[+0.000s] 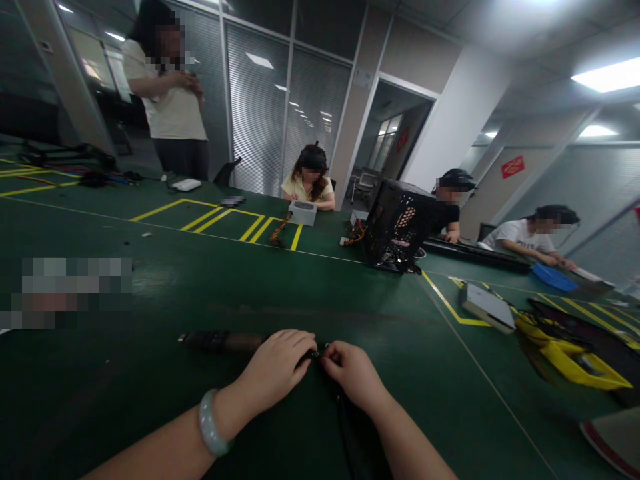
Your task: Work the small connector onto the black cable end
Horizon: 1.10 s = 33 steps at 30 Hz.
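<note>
A long, dark, rod-shaped object (220, 342) with a pale tip lies across the green table, and its exact kind cannot be made out. My left hand (280, 367), a pale green bangle (213, 423) on its wrist, is closed over the right end of it. Close beside those fingertips, my right hand (353, 373) is pinched, thumb against forefinger. Whatever small part sits in that pinch is mostly hidden. Below my right hand a dark strip (350, 427), like cloth or a strap, runs toward the near edge.
A black computer case (397, 223) stands at the back right. Near it are a power supply (303, 212) with cables, a grey box (487, 308), a yellow tray (583, 363) and a blue tray (555, 277). Several other people are around the table (225, 280).
</note>
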### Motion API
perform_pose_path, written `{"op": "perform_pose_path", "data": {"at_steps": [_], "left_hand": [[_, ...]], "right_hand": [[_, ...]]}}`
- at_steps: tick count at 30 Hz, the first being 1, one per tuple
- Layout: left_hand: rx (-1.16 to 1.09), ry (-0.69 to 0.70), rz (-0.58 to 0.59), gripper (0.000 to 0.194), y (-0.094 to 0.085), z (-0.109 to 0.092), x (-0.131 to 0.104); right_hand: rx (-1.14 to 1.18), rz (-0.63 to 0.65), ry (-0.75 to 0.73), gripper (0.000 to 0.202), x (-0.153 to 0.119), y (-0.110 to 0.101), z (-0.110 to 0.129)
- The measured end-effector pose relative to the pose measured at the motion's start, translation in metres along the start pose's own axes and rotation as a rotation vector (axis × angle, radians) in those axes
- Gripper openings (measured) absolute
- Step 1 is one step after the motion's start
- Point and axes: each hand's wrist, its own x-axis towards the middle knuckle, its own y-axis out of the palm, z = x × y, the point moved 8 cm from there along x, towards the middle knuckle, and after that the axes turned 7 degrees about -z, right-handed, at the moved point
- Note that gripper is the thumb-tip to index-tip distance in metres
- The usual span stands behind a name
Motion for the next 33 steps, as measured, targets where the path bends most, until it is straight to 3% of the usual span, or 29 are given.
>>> {"op": "perform_pose_path", "data": {"at_steps": [10, 16, 24, 29, 33], "left_hand": [[-0.017, 0.013, -0.008, 0.035, -0.0026, -0.0011, -0.0009], [-0.035, 0.016, 0.017, 0.026, -0.0067, -0.0048, -0.0015], [-0.047, -0.012, 0.007, 0.036, -0.0097, -0.0053, -0.0008], [-0.032, 0.044, 0.012, 0.026, -0.0067, -0.0064, -0.0017], [-0.032, 0.076, -0.009, 0.031, -0.0069, -0.0078, -0.0017]], "right_hand": [[0.035, 0.005, 0.015, 0.008, -0.0006, 0.0, 0.0011], [0.036, 0.015, 0.011, 0.008, 0.0, 0.0, 0.0013], [0.03, 0.013, 0.016, 0.01, 0.0008, 0.0011, -0.0009], [0.033, 0.022, 0.016, 0.011, 0.0013, 0.0035, -0.0057], [0.04, 0.026, 0.005, 0.012, 0.0015, 0.0047, -0.0058]]}}
